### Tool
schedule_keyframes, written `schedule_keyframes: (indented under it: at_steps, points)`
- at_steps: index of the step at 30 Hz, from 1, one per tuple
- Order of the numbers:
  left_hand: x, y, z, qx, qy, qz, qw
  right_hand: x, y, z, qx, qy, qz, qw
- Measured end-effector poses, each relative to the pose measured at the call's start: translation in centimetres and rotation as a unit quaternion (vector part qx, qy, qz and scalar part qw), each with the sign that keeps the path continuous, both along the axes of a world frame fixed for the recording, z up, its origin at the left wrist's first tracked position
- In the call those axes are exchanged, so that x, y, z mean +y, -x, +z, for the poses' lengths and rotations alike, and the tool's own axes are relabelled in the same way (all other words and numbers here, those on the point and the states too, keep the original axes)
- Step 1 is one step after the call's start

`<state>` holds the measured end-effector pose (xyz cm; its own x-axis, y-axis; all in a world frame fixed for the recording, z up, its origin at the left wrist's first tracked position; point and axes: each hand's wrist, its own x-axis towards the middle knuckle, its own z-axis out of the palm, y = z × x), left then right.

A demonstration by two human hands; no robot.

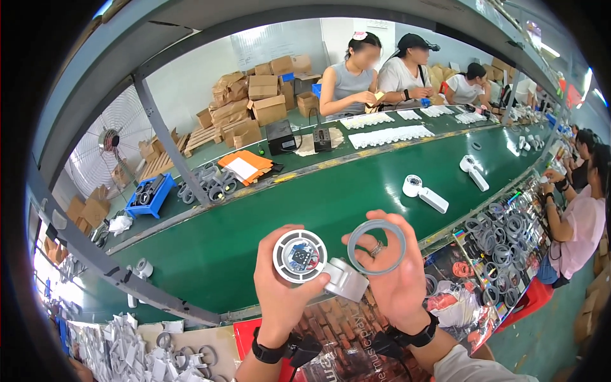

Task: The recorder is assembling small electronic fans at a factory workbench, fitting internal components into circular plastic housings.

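Two hands, mine, rise from the lower edge, each with a dark wristband. My left hand [283, 290] grips a round white part [300, 256], thumb across its lower edge; its open face shows a small blue circuit board in the middle. A silver-grey stub [345, 280] juts from the part toward my right hand [398, 277], touching that palm. My right hand pinches a thin grey ring [377, 246] between its fingertips, held upright just right of the white part and close beside it. Both are held above the near edge of a long green belt [318, 204]. Two white handled gadgets [424, 193] lie farther along the belt, well apart from my hands. Loose grey rings [503, 239] fill a counter at my right. Across the belt, seated people work behind rows of white pieces [388, 135].
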<state>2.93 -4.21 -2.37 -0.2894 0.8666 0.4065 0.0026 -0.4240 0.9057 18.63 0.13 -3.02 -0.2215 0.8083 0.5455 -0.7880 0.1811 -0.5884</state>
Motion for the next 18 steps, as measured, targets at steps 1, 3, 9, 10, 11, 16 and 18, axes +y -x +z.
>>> schedule_keyframes:
  at_steps: [1,3,9,10,11,16,18]
  points:
    - [0.0,0.1,0.0,0.017,-0.005,0.012,1.0,0.1,-0.2,0.1,0.016,0.002,0.017,1.0]
    - [0.1,0.3,0.1,-0.009,0.002,-0.005,1.0,0.1,-0.7,-0.1,0.019,0.023,0.036,0.999]
    - [0.2,-0.1,0.5,-0.142,0.039,-0.101,0.984,-0.9,-0.9,0.9,-0.031,0.028,0.026,0.999]
    - [0.2,0.0,0.3,-0.136,0.032,-0.094,0.986,-1.0,-1.0,1.1,-0.119,-0.032,-0.021,0.992]
    - [0.3,0.1,0.2,-0.129,0.025,-0.086,0.988,-0.8,-1.1,1.0,-0.118,-0.031,-0.02,0.992]
    - [0.4,-0.4,0.0,-0.02,0.004,-0.036,0.999,-0.5,-0.9,0.5,-0.133,-0.125,-0.058,0.982]
    - [0.3,-0.7,0.0,-0.016,-0.003,-0.035,0.999,-0.5,-0.7,-0.2,-0.065,-0.104,-0.062,0.991]
